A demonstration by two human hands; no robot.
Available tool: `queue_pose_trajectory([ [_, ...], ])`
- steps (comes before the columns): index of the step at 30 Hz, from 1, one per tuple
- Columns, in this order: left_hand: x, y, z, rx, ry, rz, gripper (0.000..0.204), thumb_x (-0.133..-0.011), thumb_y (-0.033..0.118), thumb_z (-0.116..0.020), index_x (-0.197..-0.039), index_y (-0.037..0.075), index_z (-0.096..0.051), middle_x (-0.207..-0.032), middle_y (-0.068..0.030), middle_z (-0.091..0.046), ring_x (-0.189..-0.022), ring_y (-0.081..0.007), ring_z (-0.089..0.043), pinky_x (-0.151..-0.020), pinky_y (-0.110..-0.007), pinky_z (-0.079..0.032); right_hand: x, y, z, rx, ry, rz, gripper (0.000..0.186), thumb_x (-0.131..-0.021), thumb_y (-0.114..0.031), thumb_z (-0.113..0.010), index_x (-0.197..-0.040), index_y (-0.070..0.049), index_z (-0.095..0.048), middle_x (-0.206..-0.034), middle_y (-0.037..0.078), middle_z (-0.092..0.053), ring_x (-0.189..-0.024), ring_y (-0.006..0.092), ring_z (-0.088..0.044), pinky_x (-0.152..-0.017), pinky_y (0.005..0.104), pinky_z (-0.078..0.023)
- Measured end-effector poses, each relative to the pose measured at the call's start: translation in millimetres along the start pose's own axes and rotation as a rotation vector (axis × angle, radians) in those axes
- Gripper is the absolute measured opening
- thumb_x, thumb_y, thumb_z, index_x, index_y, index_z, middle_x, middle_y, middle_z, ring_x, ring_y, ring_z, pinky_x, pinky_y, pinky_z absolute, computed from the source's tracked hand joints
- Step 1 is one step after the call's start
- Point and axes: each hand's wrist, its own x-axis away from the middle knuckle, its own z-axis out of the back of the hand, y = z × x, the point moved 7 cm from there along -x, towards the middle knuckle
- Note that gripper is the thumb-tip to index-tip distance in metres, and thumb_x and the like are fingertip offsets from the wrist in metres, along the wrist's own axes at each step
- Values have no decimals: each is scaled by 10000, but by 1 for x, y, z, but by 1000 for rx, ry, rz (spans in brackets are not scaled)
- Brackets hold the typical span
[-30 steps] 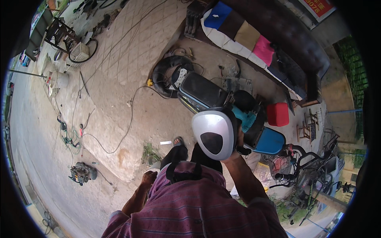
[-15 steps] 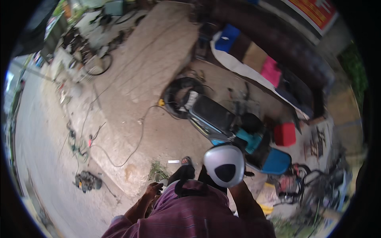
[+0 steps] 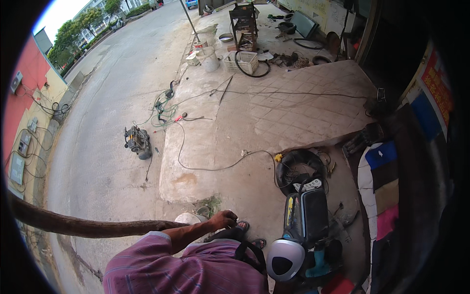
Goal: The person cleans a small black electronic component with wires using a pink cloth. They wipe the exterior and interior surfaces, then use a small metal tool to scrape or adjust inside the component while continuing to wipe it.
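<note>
My left hand (image 3: 223, 220) hangs in front of my body with its fingers loosely bent, and I see nothing held in it. A small white bit shows at its fingertips; it looks like the strip on the ground behind. My sandalled feet are just beyond the hand. To the right, close to my waist, is a rounded silver shell with a black patch (image 3: 285, 260) that looks like a helmet. My right hand does not show. A scooter with a black seat (image 3: 314, 215) stands beside the shell, and teal boots (image 3: 319, 264) lie near its footboard.
A black tyre (image 3: 299, 168) lies behind the scooter. Cables and hoses cross the paving to a small compressor (image 3: 137, 142). A wooden pole (image 3: 93, 228) runs close at left. A patched sofa (image 3: 382, 196) lines the right; a white crate (image 3: 241, 63) and metal rack stand far off.
My view has swung to the left, so the street and building now show. The scooter and sofa sit further right in view. My right forearm has left the picture.
</note>
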Motion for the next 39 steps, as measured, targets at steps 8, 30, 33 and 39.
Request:
queue_pose_trajectory([
  [8,35,26,0,-186,248,-177,182,-860,105,-679,-990,-20,-703,-933,-69,-697,-865,-153,-645,-769,-293,-525,-25,-11,-7,40,-47,-149,688,-968,-546,-437,-1384,0,-491,-1305,162,-609,-1179,262,-597,-1013,394,-474],
  [30,-36,306,61,83,-45,-455,242,-975,142,-606,-1172,7,-641,-1072,-67,-651,-985,-150,-617,-886,-308,-493,-234,61,-144,178,-91,-339,704,-942,-503,-472,-1382,47,-474,-1313,171,-595,-1192,242,-578,-1043,348,-433],
  [33,-57,340,51,54,-119,-515,225,-965,129,-607,-1148,4,-648,-1148,-64,-616,-1042,-153,-588,-932,-306,-458,-263,73,-165,198,-107,-378,706,-938,-497,-476,-1382,53,-472,-1314,172,-593,-1194,240,-576,-1047,342,-427],
  [39,-121,346,67,107,-105,-299,293,-1003,186,-543,-1205,-1,-641,-1104,-51,-666,-1045,-137,-591,-946,-281,-453,-339,95,-196,204,-152,-494,711,-931,-485,-486,-1381,66,-468,-1317,174,-590,-1197,234,-570,-1055,329,-416],
])
